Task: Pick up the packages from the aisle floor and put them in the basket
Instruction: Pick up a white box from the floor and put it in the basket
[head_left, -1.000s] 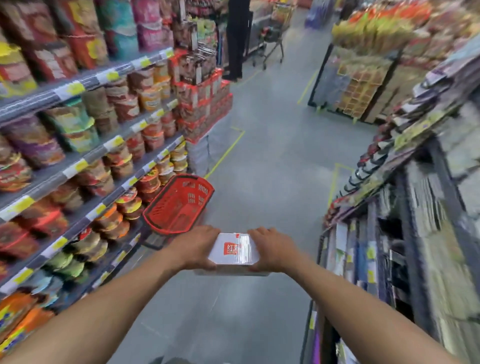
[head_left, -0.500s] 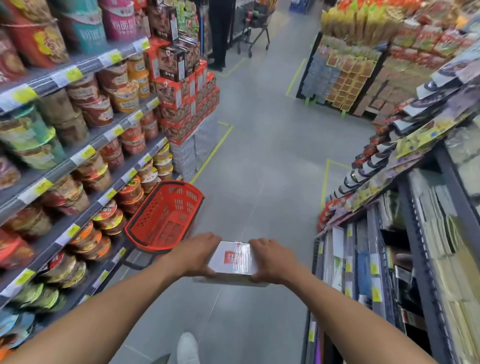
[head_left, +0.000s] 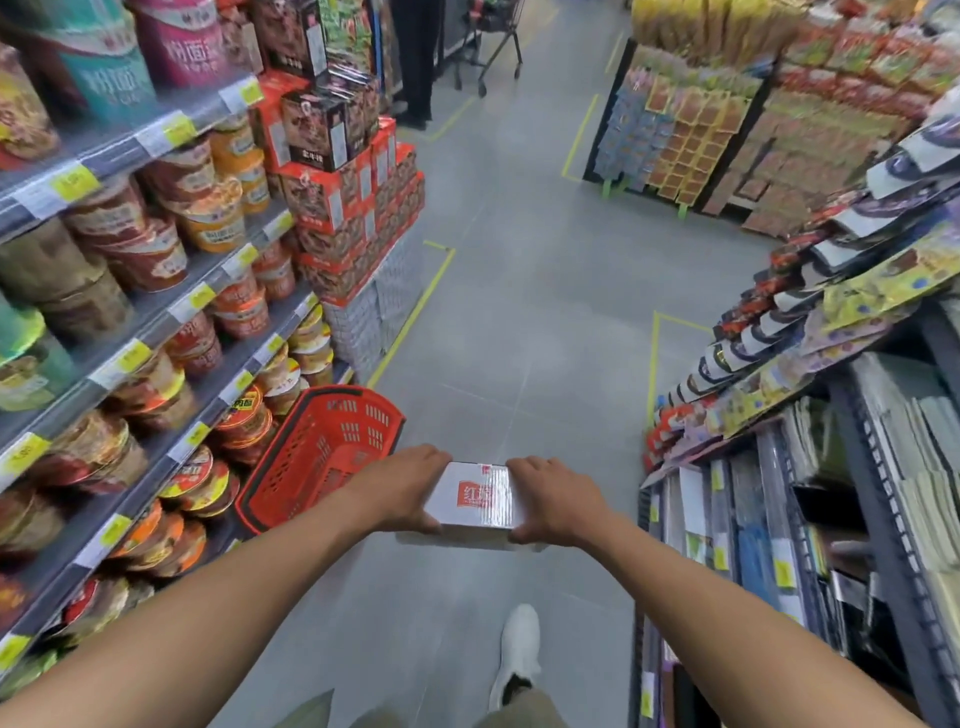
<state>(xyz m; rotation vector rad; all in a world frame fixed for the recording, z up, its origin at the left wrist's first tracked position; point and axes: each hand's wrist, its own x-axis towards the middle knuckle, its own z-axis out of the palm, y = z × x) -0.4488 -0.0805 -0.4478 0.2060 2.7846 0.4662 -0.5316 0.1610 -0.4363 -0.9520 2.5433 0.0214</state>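
Observation:
A white package (head_left: 478, 501) wrapped in shiny film, with a red square label on top, is held out in front of me above the floor. My left hand (head_left: 402, 486) grips its left end and my right hand (head_left: 553, 501) grips its right end. A red plastic basket (head_left: 322, 452) stands on the floor just left of the package, tilted against the foot of the left shelving. Its inside looks empty where visible; my left hand hides its near right corner.
Shelves of instant-noodle bowls (head_left: 156, 322) line the left, with stacked red boxes (head_left: 353, 208) at their end. Shelving with packets (head_left: 831, 364) runs along the right. Grey aisle floor (head_left: 530, 291) stretches ahead. A person (head_left: 415, 62) and a trolley (head_left: 493, 31) stand far off. My white shoe (head_left: 519, 649) is below.
I have walked forward along the aisle; the basket has come closer and now sits beside my left hand. Both hands keep the same hold on the package. My shoe has come into view.

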